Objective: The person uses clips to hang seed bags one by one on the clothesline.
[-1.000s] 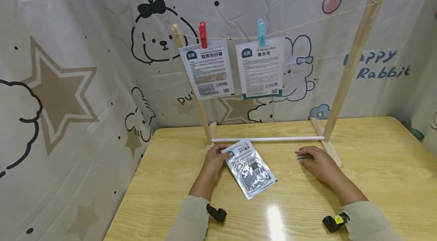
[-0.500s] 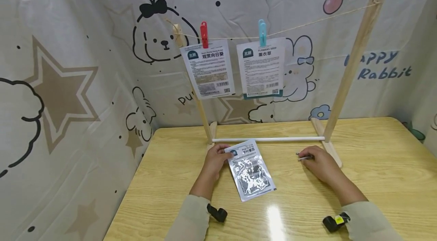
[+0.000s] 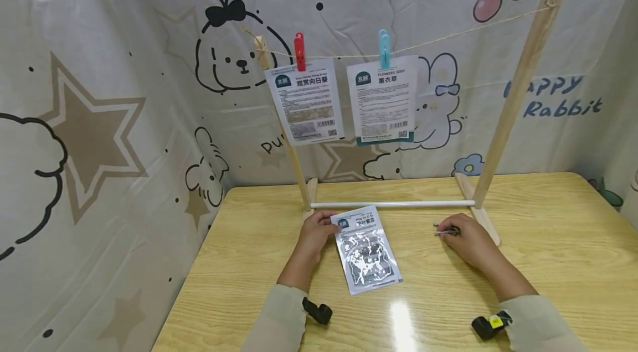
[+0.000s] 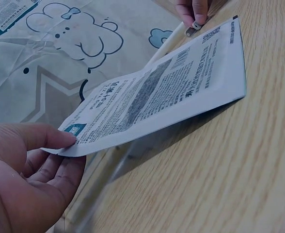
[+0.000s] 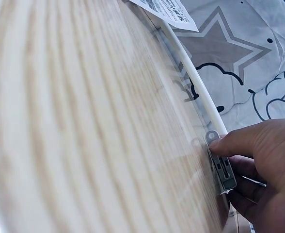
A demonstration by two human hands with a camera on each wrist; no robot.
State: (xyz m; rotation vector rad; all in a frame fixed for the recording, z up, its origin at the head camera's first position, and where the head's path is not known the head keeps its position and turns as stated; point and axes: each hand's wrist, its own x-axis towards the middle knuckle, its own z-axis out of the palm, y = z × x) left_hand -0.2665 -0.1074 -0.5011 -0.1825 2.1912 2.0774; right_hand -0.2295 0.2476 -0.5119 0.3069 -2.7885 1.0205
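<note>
My left hand (image 3: 315, 234) pinches one corner of a silvery seed packet (image 3: 368, 252), thumb on the printed side and fingers beneath. In the left wrist view the packet (image 4: 171, 82) slants over the wooden table, its printed face up. My right hand (image 3: 467, 238) pinches a small grey clothespin (image 5: 222, 162) between thumb and fingers, low over the table at the right. Two more seed packets hang from a string: one under a red clothespin (image 3: 299, 52), the other under a light blue clothespin (image 3: 384, 48).
A wooden stand holds the string (image 3: 463, 32) between a left post (image 3: 297, 172) and a taller-looking right post (image 3: 518, 92). A white rod (image 3: 394, 204) joins their feet behind my hands. Printed cloth (image 3: 99, 186) covers the back and left side.
The packet in my left hand has turned so it lies straighter, its near end shifting slightly left. In my right hand the grey clothespin has shifted its angle slightly.
</note>
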